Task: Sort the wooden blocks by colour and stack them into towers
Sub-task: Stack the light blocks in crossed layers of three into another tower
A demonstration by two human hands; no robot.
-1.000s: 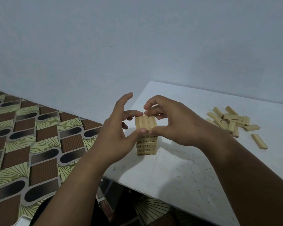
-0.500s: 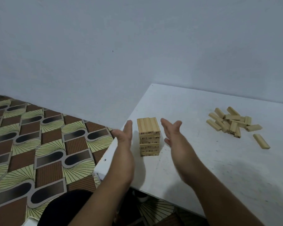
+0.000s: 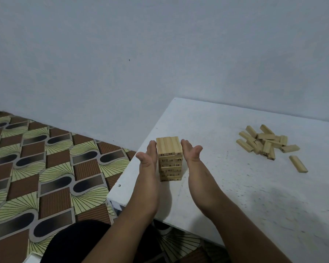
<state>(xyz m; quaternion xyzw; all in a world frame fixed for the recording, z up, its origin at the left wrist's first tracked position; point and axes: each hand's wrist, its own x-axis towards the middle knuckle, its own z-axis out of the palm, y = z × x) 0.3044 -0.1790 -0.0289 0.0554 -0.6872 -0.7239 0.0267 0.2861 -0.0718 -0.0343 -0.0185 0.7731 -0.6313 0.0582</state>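
Pale blue wall is seen behind a white table [image 3: 235, 196], whose left corner juts over a patterned floor [image 3: 36, 168] of brown, green and black shapes. Near the table's left edge a tower [image 3: 170, 160] of light wooden blocks is stood, three blocks across the top layer, numbers printed on the block ends. The tower is flanked by both hands: the left hand [image 3: 148, 158] is laid flat against its left side, the right hand [image 3: 191, 154] against its right side, fingers kept straight, thumbs spread outward. A loose pile of blocks [image 3: 262, 142] is scattered toward the table's far right, well apart from the tower, with a single block [image 3: 298, 164] lying just beside it.
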